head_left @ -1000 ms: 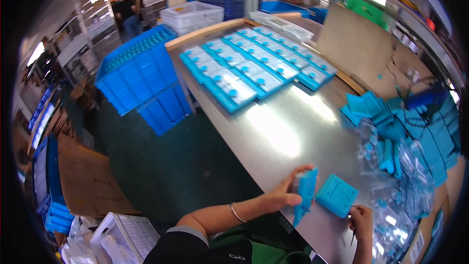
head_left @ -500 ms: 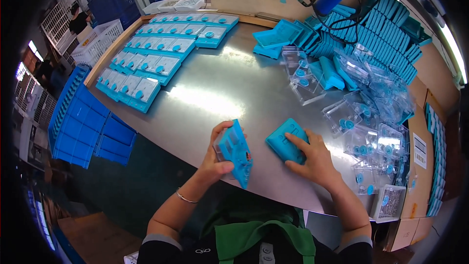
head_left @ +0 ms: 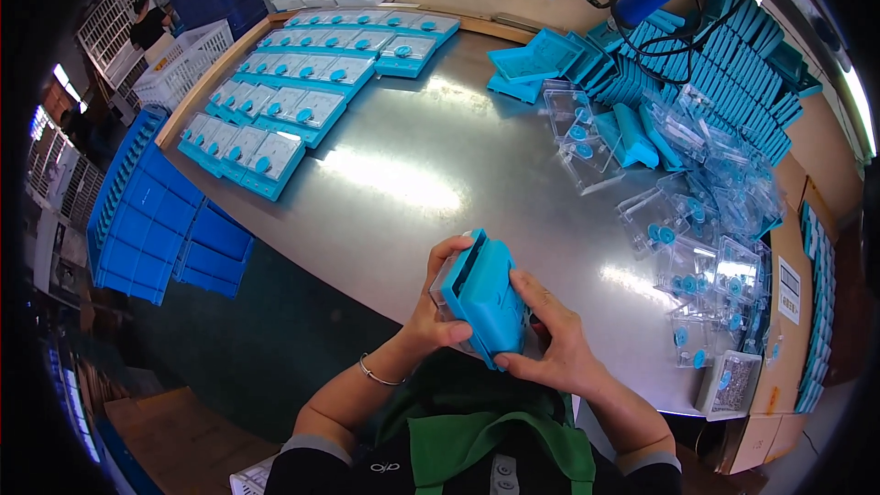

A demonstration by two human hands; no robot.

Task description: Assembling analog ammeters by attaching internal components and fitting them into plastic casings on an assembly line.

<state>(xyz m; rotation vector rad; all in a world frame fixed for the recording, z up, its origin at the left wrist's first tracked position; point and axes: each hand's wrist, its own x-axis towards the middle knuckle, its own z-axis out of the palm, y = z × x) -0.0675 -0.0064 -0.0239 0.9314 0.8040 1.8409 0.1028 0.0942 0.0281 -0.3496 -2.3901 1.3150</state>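
At the far left, beyond the table's edge, stacked blue crates point(head_left: 151, 229) sit on the floor, and rows of finished blue cases with clear lids point(head_left: 302, 96) line the left stretch of the steel table point(head_left: 403, 183), looking the same as half a second ago. Nearer the person, the change is plain: a moment back the left hand point(head_left: 438, 316) held one blue piece upright by itself while the right hand point(head_left: 559, 348) pressed flat on a second blue piece lying on the table. Now nothing lies on the table under the hands; both have come together at the near edge, just above the person's green vest point(head_left: 495, 449), and they grip a single blue case point(head_left: 484, 298) with a clear part against its left side. The left hand's fingers are curled shut around the case's left and lower edge, thumb up by the top corner; the right hand is closed on its right and underside, fingers spread along the blue face. So the two pieces seem to have been joined or are being pressed into one, which I judge to be the assembling step in hand, not yet the setting-down among the finished rows. Further right lie loose clear lids with blue round knobs point(head_left: 697, 257), and behind them a heap of blue tray halves point(head_left: 724, 64), with a small box of tiny parts point(head_left: 729, 385) at the table's right corner.
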